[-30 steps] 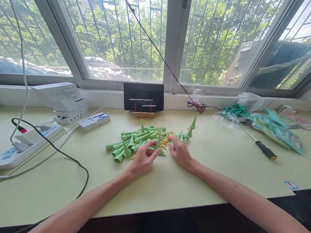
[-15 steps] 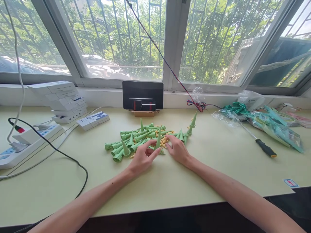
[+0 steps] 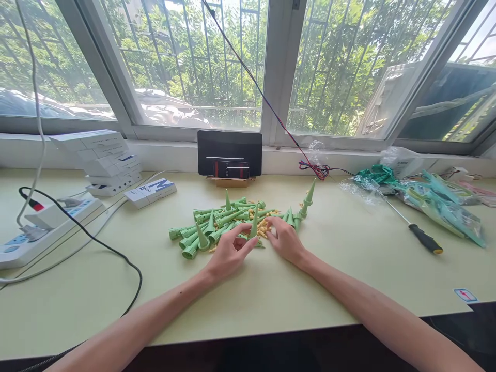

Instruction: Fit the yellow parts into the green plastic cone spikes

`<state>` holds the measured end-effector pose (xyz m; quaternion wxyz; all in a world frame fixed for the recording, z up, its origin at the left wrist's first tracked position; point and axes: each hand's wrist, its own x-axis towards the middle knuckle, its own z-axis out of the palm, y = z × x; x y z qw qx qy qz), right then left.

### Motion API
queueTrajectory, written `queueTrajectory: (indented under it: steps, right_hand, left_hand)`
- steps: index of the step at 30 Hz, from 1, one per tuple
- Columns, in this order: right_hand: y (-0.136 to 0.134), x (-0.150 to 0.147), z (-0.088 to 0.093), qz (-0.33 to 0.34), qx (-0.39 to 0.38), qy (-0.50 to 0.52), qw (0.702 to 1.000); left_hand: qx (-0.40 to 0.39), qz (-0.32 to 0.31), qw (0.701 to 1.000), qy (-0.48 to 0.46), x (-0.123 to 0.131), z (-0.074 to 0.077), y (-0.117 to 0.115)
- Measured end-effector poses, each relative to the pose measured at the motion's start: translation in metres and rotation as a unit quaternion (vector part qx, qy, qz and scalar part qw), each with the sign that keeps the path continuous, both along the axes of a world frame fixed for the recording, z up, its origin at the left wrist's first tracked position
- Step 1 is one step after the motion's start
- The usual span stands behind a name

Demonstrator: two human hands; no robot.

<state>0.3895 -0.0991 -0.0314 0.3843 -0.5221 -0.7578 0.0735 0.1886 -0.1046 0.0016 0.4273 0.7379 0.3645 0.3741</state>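
Observation:
My left hand (image 3: 228, 252) curves its thumb and fingers around the base of an upright green plastic cone spike (image 3: 254, 222), at the near right side of a pile. That pile is made of several green ribbed spikes (image 3: 189, 252), lying or standing point up. My right hand (image 3: 285, 240) reaches to small yellow pieces (image 3: 264, 227) right of the held spike. Its thumb and fingers are apart at the edge of these pieces; whether a fingertip touches one I cannot tell. Just beyond this hand, a spike with its collar (image 3: 306, 201) leans upward beside other green cones.
A black tablet-like panel (image 3: 230, 147) stands at the back. On the left are stacked white boxes (image 3: 104, 157), a flat box (image 3: 151, 193), a power strip (image 3: 58, 232) and cables. A screwdriver (image 3: 425, 238) and plastic-wrapped green packages (image 3: 442, 199) lie on the right.
The whole view has shifted very slightly. Both hands keep their places relative to the spikes and the yellow pieces.

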Motion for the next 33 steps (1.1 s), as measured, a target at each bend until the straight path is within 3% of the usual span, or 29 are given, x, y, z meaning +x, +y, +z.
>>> queueTrajectory:
  steps: [12,22,33]
  right_hand:
    - [0.001,0.001,-0.005,0.01,0.011,0.038,0.999]
    - [-0.008,-0.002,0.005,0.014,0.088,0.032,0.996]
    - [-0.015,-0.005,0.006,0.036,0.1,0.118,0.987]
  left_hand:
    - [-0.033,-0.004,0.999,-0.02,-0.001,0.0,0.003]
    - [-0.093,-0.038,0.993,-0.056,-0.001,0.004,0.005]
    - [-0.098,-0.074,0.989,-0.084,-0.001,0.005,0.008]
